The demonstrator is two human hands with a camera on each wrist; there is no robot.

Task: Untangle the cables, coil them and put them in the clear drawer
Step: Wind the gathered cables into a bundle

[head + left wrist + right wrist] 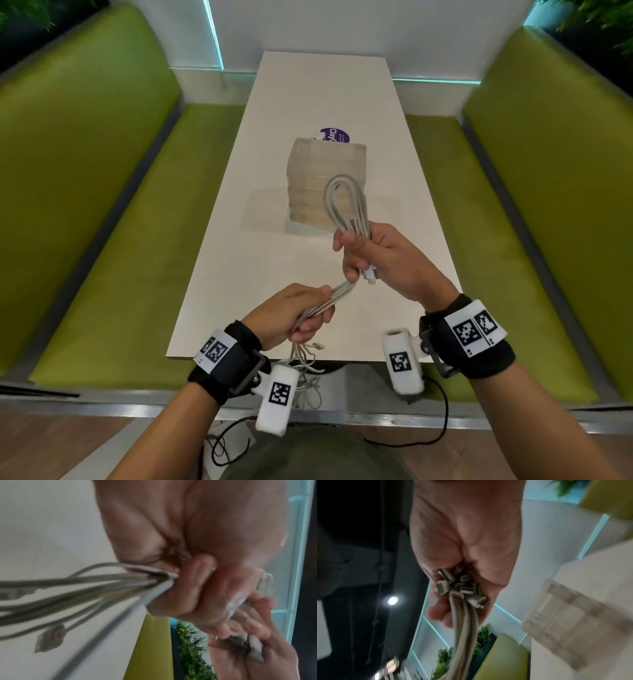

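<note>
Several white cables (346,202) are gathered in one bundle between both hands above the near half of the white table (239,274). My right hand (370,253) grips the looped part, whose bend stands up in front of the clear drawer unit (325,171); connector plugs (462,586) stick out of its palm. My left hand (301,315) grips the bundle lower down, and loose cable ends (305,356) hang from it past the table's near edge. In the left wrist view the strands (85,588) fan out from the curled fingers (188,588).
The clear drawer unit stands mid-table with a purple round sticker (335,135) behind it. Green benches (85,205) flank the table on both sides. A white wall with teal light strips (212,34) closes the far end. Black cords (438,411) hang below my wrists.
</note>
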